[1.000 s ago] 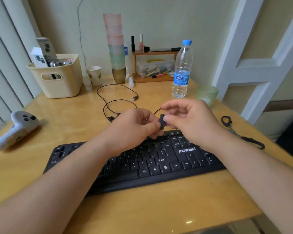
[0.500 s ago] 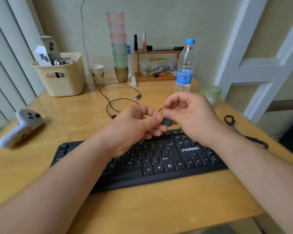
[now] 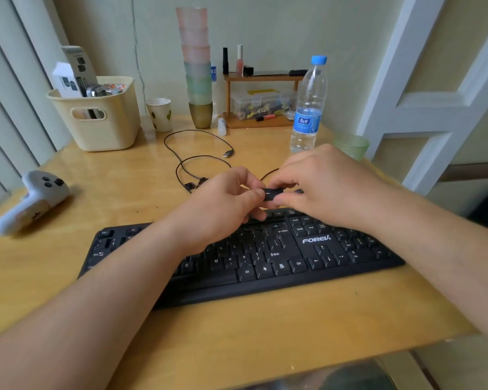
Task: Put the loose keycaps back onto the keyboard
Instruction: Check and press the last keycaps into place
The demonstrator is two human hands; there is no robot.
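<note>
A black keyboard (image 3: 265, 257) lies across the middle of the wooden table (image 3: 110, 192). Just above its upper edge, both hands hold one long black keycap (image 3: 273, 193) with a white arrow mark. My left hand (image 3: 223, 204) pinches its left end between thumb and fingers. My right hand (image 3: 321, 184) pinches its right end with curled fingers. The keycap lies roughly level, a little above the top key rows. My hands hide the keys under them. Another small dark piece (image 3: 298, 191) shows at my right fingers; I cannot tell what it is.
A black cable (image 3: 197, 159) loops behind the keyboard. A white game controller (image 3: 31, 201) lies at the left. At the back stand a cream basket (image 3: 99, 119), a paper cup (image 3: 159, 114), stacked cups (image 3: 197, 66), a water bottle (image 3: 307, 108), a green cup (image 3: 351, 146) and a small wooden shelf (image 3: 262, 99).
The keycap has turned from upright to level, and both hands have lowered it toward the keyboard's top rows. The camera has tilted slightly.
</note>
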